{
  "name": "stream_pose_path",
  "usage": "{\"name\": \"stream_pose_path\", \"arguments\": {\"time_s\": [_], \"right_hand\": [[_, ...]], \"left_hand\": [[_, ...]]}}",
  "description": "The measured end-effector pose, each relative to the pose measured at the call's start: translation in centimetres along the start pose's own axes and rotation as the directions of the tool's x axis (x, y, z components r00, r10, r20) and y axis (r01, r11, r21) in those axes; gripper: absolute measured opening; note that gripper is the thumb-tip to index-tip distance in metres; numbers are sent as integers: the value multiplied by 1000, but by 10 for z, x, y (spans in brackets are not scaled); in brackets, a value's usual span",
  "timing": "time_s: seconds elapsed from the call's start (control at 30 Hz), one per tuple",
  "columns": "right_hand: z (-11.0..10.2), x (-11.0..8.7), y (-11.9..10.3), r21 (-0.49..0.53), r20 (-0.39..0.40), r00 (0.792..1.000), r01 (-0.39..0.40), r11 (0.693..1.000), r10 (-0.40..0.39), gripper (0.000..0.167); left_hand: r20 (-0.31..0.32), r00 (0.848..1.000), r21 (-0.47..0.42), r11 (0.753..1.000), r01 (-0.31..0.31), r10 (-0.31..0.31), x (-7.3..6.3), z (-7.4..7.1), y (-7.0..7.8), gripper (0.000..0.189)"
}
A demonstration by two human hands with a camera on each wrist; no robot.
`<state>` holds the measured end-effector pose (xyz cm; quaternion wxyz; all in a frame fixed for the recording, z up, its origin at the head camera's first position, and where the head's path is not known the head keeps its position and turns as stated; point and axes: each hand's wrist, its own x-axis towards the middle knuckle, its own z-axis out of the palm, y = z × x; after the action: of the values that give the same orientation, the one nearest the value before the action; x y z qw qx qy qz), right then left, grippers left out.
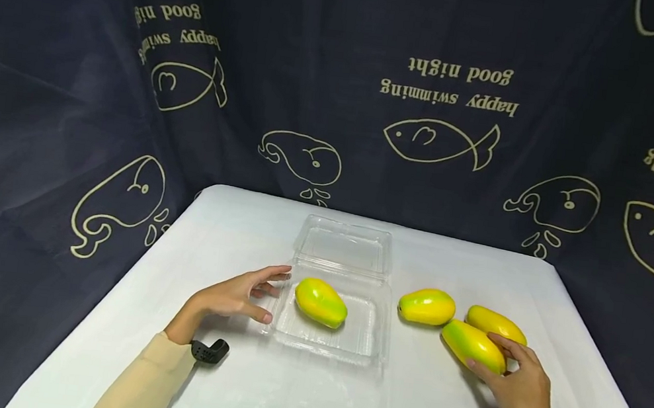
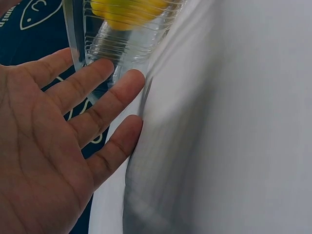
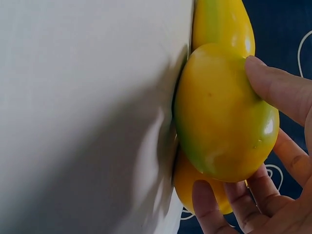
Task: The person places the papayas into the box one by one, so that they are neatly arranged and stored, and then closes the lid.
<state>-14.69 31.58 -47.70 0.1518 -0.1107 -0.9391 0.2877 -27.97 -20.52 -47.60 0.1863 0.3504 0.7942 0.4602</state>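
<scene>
A clear plastic clamshell box (image 1: 358,327) lies with its lid (image 1: 345,247) folded back, and one yellow-green papaya (image 1: 320,303) rests inside, left of its middle. My left hand (image 1: 229,297) is beside the box's left wall, fingers spread and relaxed; in the left wrist view its palm (image 2: 39,141) holds nothing. On the right, my right hand (image 1: 529,391) grips another papaya (image 1: 470,344), thumb on one side and fingers on the other. That papaya (image 3: 226,114) is close over the table in the right wrist view, overlapping two more.
Two other papayas lie near the held one: one to its left (image 1: 426,306), the other behind it (image 1: 496,323). All stand on a white-covered table (image 1: 236,381). Dark blue fish-print cloth (image 1: 318,63) hangs around the table's back and sides.
</scene>
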Motion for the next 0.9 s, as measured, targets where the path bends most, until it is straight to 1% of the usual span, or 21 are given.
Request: {"name": "stream_pose_path", "arguments": {"time_s": [0.17,0.27,0.43,0.6,0.9], "right_hand": [[-3,-1,2,-10,17,1000,-8,1000,8,75],[-2,0,2,-12,16,1000,-2,1000,2,74],[-1,0,-1,-7,12,1000,8,1000,-8,72],[-4,1,-5,-6,0,999,38,999,-38,72],[-13,0,-10,-10,-16,996,90,996,-90,67]], "left_hand": [[7,1000,-4,1000,1,-1,3,0,0,97],[7,1000,-11,1000,-6,6,2,-1,1,97],[6,1000,-14,1000,1,-1,1,-1,-1,97],[-1,1000,-15,1000,5,-5,-1,0,-1,97],[3,1000,-37,999,3,-3,-2,0,0,97]]}}
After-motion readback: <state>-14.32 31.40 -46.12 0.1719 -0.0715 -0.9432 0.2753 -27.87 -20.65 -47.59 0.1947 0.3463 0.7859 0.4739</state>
